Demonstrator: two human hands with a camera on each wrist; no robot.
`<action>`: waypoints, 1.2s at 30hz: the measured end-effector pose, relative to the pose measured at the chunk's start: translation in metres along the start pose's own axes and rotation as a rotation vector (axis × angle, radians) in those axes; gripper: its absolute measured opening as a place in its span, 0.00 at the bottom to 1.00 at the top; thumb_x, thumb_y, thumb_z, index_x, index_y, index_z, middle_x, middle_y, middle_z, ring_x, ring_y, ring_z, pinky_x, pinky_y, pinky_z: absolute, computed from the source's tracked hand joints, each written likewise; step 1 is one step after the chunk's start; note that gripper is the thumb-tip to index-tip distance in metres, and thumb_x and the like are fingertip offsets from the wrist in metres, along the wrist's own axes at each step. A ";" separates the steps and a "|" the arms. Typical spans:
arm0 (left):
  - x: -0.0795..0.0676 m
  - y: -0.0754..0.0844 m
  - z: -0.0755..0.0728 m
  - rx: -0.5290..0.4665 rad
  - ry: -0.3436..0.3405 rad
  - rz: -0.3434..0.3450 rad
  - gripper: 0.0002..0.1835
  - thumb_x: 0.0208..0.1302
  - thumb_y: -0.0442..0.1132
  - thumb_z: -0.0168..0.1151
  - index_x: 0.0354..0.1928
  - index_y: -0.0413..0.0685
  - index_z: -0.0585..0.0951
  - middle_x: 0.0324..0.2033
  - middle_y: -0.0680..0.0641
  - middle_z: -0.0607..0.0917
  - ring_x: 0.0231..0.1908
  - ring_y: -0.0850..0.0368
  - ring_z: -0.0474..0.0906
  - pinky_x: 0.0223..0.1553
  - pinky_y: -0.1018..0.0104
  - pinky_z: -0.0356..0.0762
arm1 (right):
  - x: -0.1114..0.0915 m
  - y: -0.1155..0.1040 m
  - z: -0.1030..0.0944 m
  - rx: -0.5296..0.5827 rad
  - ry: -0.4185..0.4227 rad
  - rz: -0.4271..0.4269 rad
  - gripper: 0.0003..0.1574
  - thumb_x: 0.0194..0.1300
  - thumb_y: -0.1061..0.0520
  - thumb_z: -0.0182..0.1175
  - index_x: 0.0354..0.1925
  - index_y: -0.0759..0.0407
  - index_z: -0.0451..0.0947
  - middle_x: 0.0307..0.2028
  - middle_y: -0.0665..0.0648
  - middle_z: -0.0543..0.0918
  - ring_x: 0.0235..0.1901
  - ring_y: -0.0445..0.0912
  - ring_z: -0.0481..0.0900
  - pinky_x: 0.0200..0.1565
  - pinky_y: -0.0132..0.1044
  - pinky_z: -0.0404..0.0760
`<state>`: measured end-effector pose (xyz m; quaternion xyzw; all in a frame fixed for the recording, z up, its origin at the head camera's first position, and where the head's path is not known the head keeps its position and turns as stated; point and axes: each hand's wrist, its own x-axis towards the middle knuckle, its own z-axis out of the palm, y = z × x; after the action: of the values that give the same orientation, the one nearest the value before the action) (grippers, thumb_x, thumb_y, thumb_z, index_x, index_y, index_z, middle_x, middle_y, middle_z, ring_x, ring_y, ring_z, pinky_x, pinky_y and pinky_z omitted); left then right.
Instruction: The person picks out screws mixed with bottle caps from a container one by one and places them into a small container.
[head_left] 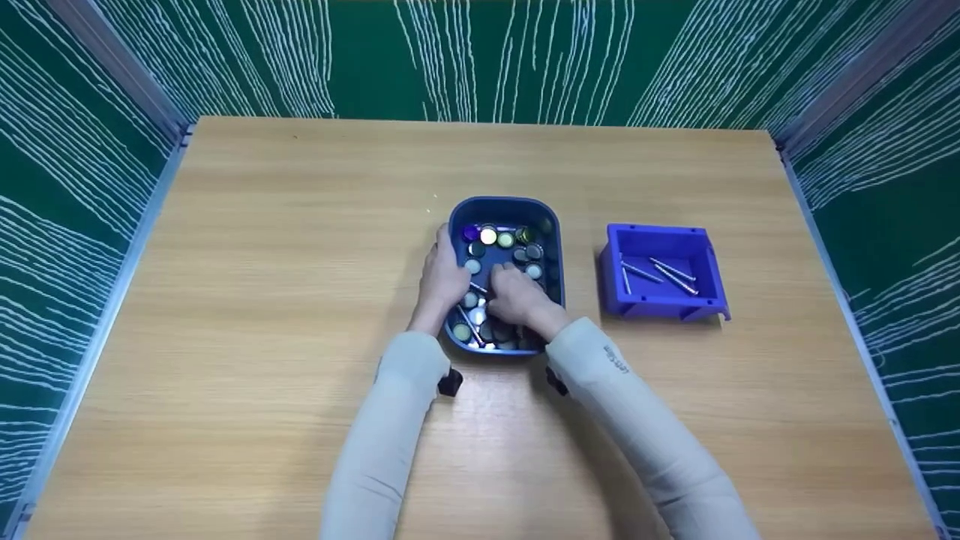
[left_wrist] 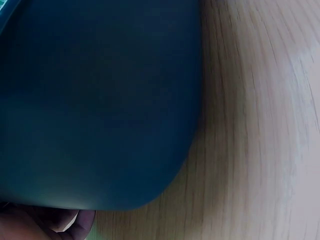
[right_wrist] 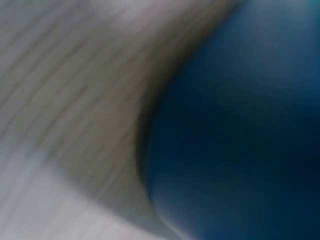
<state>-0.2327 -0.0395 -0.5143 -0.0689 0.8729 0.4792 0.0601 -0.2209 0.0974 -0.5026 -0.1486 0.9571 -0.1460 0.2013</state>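
Observation:
A dark blue tub (head_left: 504, 201) stands on the table, with several round bottle caps (head_left: 505, 239) and a few metal screws inside. My left hand (head_left: 442, 281) grips the tub's left wall, the thumb over the rim. In the left wrist view the tub's outer wall (left_wrist: 100, 110) fills most of the picture, and a bit of the hand shows at the lower left. My right hand (head_left: 517, 296) reaches into the tub over its right side, fingers bent down among the caps. A screw (head_left: 478, 287) lies right by its fingertips; I cannot tell whether they pinch it. Another screw (head_left: 471, 325) slants near the front.
To the right of the tub sits a blue-violet plastic bin (head_left: 660, 309) holding several long screws (head_left: 675, 277). The wooden table (head_left: 285, 300) is bordered by green walls with white streaks (head_left: 480, 60) at the back and sides. Small white specks lie behind the tub.

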 end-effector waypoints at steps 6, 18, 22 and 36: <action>0.000 0.001 -0.001 -0.013 -0.001 0.009 0.41 0.61 0.27 0.55 0.76 0.48 0.54 0.67 0.35 0.70 0.67 0.40 0.68 0.68 0.44 0.65 | -0.002 -0.003 -0.001 0.000 -0.009 -0.018 0.26 0.61 0.59 0.59 0.55 0.71 0.68 0.50 0.70 0.79 0.51 0.61 0.80 0.52 0.55 0.81; -0.005 -0.003 0.001 -0.008 -0.014 -0.015 0.42 0.60 0.27 0.53 0.76 0.49 0.52 0.69 0.35 0.69 0.67 0.40 0.67 0.68 0.45 0.65 | -0.009 -0.005 0.000 0.211 -0.002 -0.013 0.21 0.61 0.65 0.50 0.52 0.73 0.71 0.47 0.71 0.79 0.49 0.60 0.78 0.54 0.53 0.77; -0.005 -0.003 0.000 0.000 -0.015 -0.003 0.42 0.60 0.27 0.53 0.76 0.48 0.52 0.69 0.35 0.68 0.68 0.40 0.67 0.68 0.44 0.65 | -0.012 -0.002 -0.005 0.474 0.029 0.018 0.20 0.61 0.69 0.45 0.50 0.73 0.74 0.42 0.66 0.80 0.41 0.51 0.75 0.47 0.42 0.76; -0.002 0.001 0.000 0.004 -0.006 0.010 0.42 0.58 0.26 0.54 0.76 0.48 0.53 0.66 0.35 0.71 0.66 0.39 0.68 0.67 0.43 0.66 | -0.016 0.008 -0.006 0.953 -0.040 0.009 0.19 0.68 0.70 0.41 0.57 0.71 0.63 0.31 0.54 0.78 0.27 0.41 0.76 0.31 0.28 0.75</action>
<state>-0.2313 -0.0393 -0.5131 -0.0628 0.8740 0.4780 0.0603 -0.2110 0.1117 -0.4949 -0.0384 0.7801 -0.5650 0.2660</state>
